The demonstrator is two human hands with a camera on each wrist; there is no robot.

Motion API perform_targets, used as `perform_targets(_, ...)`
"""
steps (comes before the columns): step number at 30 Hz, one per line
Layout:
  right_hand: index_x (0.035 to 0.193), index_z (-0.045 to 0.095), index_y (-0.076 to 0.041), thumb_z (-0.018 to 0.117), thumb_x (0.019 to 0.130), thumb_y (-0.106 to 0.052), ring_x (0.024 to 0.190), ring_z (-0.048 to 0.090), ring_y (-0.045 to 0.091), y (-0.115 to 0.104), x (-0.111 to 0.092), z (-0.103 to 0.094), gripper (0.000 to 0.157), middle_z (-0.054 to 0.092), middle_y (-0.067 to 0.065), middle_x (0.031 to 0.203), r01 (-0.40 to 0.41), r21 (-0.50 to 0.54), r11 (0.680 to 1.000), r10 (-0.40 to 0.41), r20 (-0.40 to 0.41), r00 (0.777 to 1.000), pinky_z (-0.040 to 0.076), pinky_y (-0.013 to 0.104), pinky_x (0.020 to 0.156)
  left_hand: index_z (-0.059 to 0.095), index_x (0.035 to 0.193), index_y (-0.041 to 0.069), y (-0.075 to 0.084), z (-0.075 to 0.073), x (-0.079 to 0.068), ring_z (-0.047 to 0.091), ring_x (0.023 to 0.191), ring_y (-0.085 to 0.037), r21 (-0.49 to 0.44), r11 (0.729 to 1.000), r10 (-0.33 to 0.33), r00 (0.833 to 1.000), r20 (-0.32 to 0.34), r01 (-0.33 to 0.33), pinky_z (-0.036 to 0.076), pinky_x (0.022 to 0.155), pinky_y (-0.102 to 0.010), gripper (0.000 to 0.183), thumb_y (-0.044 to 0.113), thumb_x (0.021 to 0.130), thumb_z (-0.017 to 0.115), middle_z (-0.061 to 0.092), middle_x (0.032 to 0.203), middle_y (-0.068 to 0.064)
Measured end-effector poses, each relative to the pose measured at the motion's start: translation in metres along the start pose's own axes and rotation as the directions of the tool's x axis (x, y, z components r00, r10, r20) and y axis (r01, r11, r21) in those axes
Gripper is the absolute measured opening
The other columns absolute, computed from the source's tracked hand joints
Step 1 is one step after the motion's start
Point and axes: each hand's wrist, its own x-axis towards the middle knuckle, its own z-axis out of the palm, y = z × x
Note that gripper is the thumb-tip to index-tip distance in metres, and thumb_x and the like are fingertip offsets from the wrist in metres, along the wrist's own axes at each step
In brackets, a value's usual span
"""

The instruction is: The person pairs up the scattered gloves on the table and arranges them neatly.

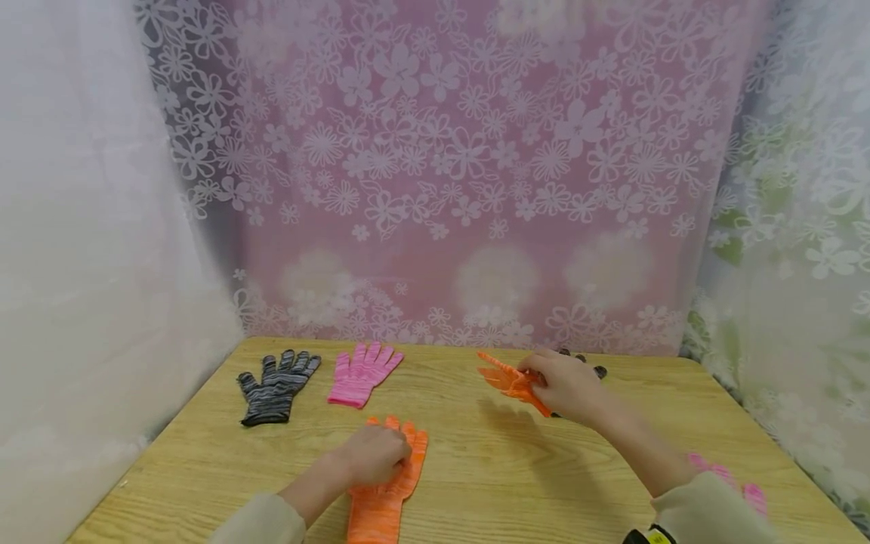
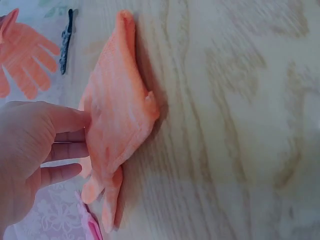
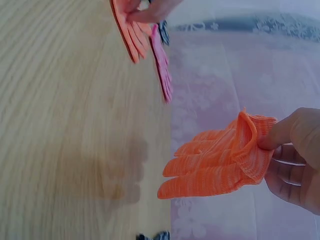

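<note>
My left hand [image 1: 375, 455] pinches an orange knit glove [image 1: 376, 515] at its side edge. That glove lies at the table's near middle, fingers pointing away, its palm partly covered by the hand. In the left wrist view, the thumb presses the orange fabric [image 2: 112, 100] while the other fingers go behind its edge. Over the table's back right, my right hand [image 1: 566, 387] holds a second orange glove [image 1: 504, 378] in the air. The right wrist view shows thumb and fingers gripping this glove's cuff [image 3: 257, 162], with its fingers hanging free.
On the wooden table [image 1: 469, 491], a grey-black glove [image 1: 272, 394] and a pink glove [image 1: 362, 375] lie at back left. A dark glove [image 1: 600, 372] is mostly hidden behind my right hand. Another pink glove [image 1: 754, 499] shows beside the right sleeve. A flowered curtain [image 1: 435, 227] stands behind.
</note>
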Motion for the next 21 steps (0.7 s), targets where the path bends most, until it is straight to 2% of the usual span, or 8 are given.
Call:
perform_targets(3, 0.095, 0.067, -0.01, 0.068, 0.078, -0.003, 0.062, 0.05, 0.007, -0.01, 0.002, 0.006, 0.018, 0.062, 0.0, 0.087, 0.019, 0.002, 1.0, -0.019, -0.019, 1.0, 0.04, 0.022, 0.052, 0.055, 0.066, 0.013, -0.006, -0.005, -0.005, 0.022, 0.057, -0.004, -0.036, 0.999, -0.004, 1.0, -0.012, 0.004, 0.021, 0.051, -0.02, 0.021, 0.001, 0.081, 0.06, 0.035, 0.062, 0.008)
perform_targets(7, 0.092, 0.068, -0.011, 0.069, 0.077, -0.003, 0.062, 0.05, 0.007, -0.021, 0.004, 0.013, 0.018, 0.063, -0.001, 0.086, 0.042, -0.002, 0.999, -0.042, -0.056, 0.998, 0.041, 0.021, 0.052, 0.065, 0.078, 0.008, -0.017, -0.015, -0.017, 0.045, 0.062, -0.004, -0.039, 0.999, -0.019, 0.999, -0.041, 0.017, 0.037, 0.056, -0.02, 0.004, 0.005, 0.081, 0.065, 0.051, 0.071, 0.005)
perform_targets(9, 0.091, 0.068, -0.012, 0.069, 0.076, -0.003, 0.062, 0.05, 0.007, -0.026, 0.006, 0.015, 0.017, 0.062, -0.002, 0.085, 0.052, 0.002, 0.999, -0.052, -0.065, 0.997, 0.04, 0.02, 0.052, 0.068, 0.085, 0.01, -0.023, -0.019, -0.025, 0.053, 0.068, -0.007, -0.029, 0.999, -0.029, 0.998, -0.049, 0.028, 0.044, 0.062, -0.022, 0.004, 0.008, 0.082, 0.067, 0.057, 0.078, 0.004)
perform_targets(15, 0.091, 0.068, -0.012, 0.069, 0.077, -0.004, 0.063, 0.051, 0.007, -0.038, 0.011, 0.026, 0.017, 0.062, -0.002, 0.086, 0.12, 0.021, 0.993, -0.118, -0.091, 0.989, 0.041, 0.019, 0.052, 0.069, 0.082, 0.011, -0.034, -0.019, -0.046, 0.052, 0.067, -0.004, -0.066, 0.997, -0.049, 0.997, -0.058, 0.045, 0.044, 0.061, -0.022, 0.002, 0.012, 0.081, 0.069, 0.057, 0.076, 0.008)
perform_targets(21, 0.091, 0.068, -0.012, 0.07, 0.077, -0.004, 0.065, 0.054, 0.009, -0.053, 0.02, 0.038, 0.016, 0.062, -0.002, 0.084, 0.209, 0.02, 0.978, -0.205, -0.112, 0.972, 0.043, 0.02, 0.053, 0.07, 0.077, 0.016, -0.039, -0.017, -0.062, 0.048, 0.064, 0.0, -0.059, 0.998, -0.043, 0.997, -0.067, 0.039, 0.042, 0.061, -0.023, 0.005, 0.019, 0.081, 0.071, 0.054, 0.071, 0.012)
